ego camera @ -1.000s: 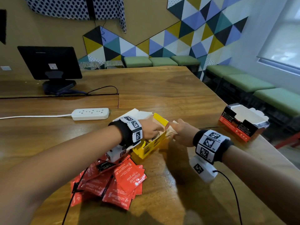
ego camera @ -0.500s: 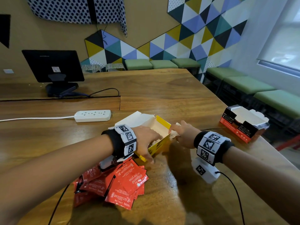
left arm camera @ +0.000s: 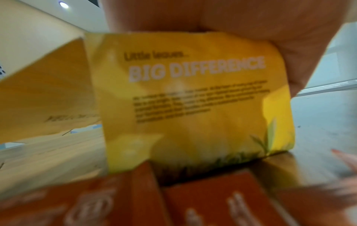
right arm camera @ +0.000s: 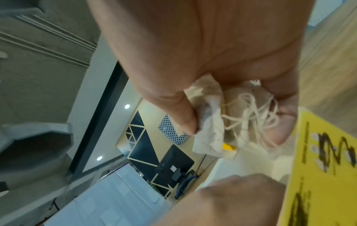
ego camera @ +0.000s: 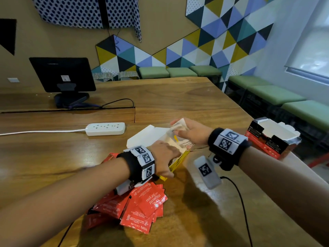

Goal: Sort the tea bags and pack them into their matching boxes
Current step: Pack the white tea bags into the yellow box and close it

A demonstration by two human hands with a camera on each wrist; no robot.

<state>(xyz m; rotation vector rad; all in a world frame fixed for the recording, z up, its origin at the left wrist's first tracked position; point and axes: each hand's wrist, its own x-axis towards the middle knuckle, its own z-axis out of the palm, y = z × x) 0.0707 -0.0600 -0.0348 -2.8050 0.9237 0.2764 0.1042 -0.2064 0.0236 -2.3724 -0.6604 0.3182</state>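
My left hand (ego camera: 164, 157) grips the near wall of the open yellow tea box (ego camera: 178, 162), whose printed yellow side (left arm camera: 193, 99) fills the left wrist view. Above the box's far end, my right hand (ego camera: 187, 130) pinches a bunch of pale paper tea bags (ego camera: 179, 124) with white strings (right arm camera: 249, 110). More pale bags lie inside the box. A heap of red foil tea sachets (ego camera: 142, 207) lies on the table under my left wrist. The red-and-black box (ego camera: 270, 139) stands open at the right edge of the table.
A white power strip (ego camera: 105, 128) with its cable lies left of the yellow box. A black monitor (ego camera: 62, 75) stands at the back left. The wooden table (ego camera: 178, 97) ends close behind the red box. Green benches (ego camera: 277, 95) line the wall.
My right hand has risen from beside the box's right end to above its far end, carrying the pale tea bags. My left hand slid onto the near wall.
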